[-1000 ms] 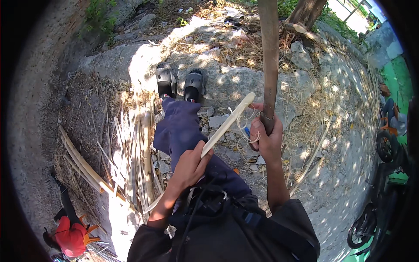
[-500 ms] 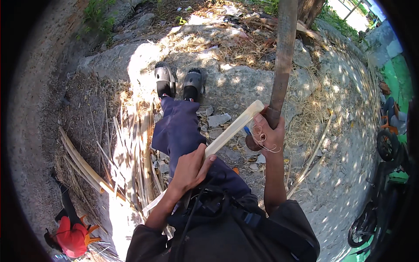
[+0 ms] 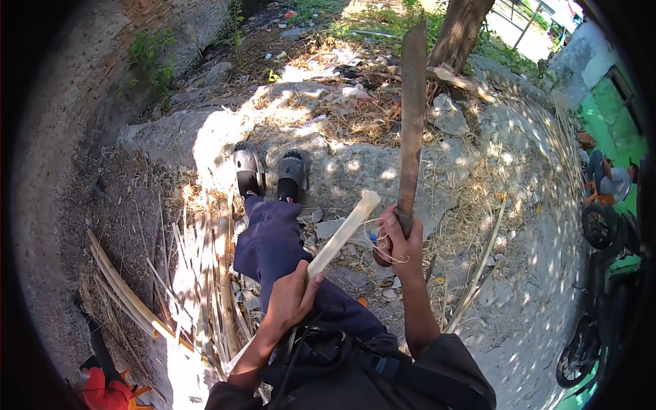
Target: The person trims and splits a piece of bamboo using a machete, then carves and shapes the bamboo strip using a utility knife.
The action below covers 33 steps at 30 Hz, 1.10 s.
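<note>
Raised higher than a moment ago, the machete (image 3: pixel 413 116) now stands nearly upright, its long rusty blade pointing away from the person toward a tree trunk (image 3: pixel 462 31), the right hand (image 3: pixel 398 239) clenched round its handle. The left hand (image 3: pixel 292 297) grips a pale, smooth stalk (image 3: pixel 342 234) above the lap, its long axis slanting up and right, cut tip just beside the blade's base. Split dry strips (image 3: pixel 198 273) lie heaped to the left of the legs; open stony ground lies to the right.

No packages, labels, signs or screens in view.
</note>
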Tool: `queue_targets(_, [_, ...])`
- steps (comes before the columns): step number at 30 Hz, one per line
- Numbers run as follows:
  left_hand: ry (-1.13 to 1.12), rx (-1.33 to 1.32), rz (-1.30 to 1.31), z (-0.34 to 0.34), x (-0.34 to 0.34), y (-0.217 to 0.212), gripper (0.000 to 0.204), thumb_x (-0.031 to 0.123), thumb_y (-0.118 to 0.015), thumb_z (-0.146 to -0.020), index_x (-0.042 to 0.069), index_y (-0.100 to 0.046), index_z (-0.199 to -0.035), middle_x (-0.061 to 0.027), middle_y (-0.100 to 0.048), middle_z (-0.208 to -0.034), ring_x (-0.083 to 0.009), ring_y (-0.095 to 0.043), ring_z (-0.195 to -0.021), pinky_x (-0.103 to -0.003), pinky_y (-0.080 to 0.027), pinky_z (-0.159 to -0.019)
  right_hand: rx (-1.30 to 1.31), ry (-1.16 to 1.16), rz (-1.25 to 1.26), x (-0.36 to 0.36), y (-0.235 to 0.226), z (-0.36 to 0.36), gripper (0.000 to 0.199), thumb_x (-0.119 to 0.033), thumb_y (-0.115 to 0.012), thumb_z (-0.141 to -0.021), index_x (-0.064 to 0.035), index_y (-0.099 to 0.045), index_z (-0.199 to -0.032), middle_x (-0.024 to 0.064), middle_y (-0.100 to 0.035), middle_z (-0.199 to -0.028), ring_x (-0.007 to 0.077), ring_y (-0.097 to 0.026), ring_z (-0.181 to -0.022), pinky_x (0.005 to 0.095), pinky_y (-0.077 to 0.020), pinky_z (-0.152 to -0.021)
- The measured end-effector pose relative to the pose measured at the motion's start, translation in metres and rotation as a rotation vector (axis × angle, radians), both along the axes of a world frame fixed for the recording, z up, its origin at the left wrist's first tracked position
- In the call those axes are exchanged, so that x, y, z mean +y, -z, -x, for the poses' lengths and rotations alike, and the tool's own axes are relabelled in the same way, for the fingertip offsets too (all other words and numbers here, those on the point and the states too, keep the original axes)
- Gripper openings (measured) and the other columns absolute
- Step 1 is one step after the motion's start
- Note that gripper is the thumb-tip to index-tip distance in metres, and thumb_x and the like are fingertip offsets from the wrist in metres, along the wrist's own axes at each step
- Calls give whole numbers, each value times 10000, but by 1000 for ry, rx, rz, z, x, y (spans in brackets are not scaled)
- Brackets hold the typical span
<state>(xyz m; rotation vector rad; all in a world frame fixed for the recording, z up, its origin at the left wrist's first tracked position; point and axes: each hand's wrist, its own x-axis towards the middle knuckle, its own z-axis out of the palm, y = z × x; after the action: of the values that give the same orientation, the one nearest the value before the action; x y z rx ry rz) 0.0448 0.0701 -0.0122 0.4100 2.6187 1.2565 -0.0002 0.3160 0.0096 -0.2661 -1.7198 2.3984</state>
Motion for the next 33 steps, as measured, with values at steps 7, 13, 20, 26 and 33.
queue_targets(7, [3, -34, 0, 1, 3, -9, 270, 269, -577, -1058, 28, -480, -984, -222, -565, -688, -450, -601, -657, -497, -433, -590, -25, 42, 25, 8, -13, -8, 168, -125, -704, -974, -63, -549, -958, -32, -475, -611, 42, -411, -472, 243, -311, -429])
queue_targets(13, [-32, -66, -190, 4, 7, -18, 230, 216, -584, -1051, 6, -522, -1122, -189, -560, -699, -366, -586, -610, -449, -434, -590, -5, -118, -276, 2, -8, -32, 107, -58, -700, -947, -25, -617, -888, -30, -546, -609, 61, -491, -522, 248, -358, -480])
queue_targets(20, [60, -447, -521, 13, -8, -12, 290, 195, -586, -1031, 19, -533, -1256, -12, -496, -720, -98, -442, -594, -292, -360, -544, 134, -157, -744, -28, 5, -40, 196, -160, -805, -862, -8, -685, -827, 49, -600, -598, 108, -548, -541, 315, -432, -533])
queue_targets(26, [161, -471, -515, 32, 2, -29, 344, 276, -569, -1070, 7, -551, -1285, 27, -451, -693, -64, -421, -614, -274, -343, -545, 232, -201, -614, -34, 22, -47, 279, -183, -835, -844, -27, -673, -1009, 44, -619, -651, 130, -561, -551, 309, -461, -560])
queue_targets(33, [60, -298, -441, 43, -3, -4, 357, 341, -567, -1091, -10, -630, -1113, 13, -417, -658, -66, -386, -632, -301, -340, -548, 167, -230, 100, -14, 30, -52, 476, -315, -815, -896, -25, -516, -1125, -23, -522, -689, 63, -490, -538, 230, -397, -498])
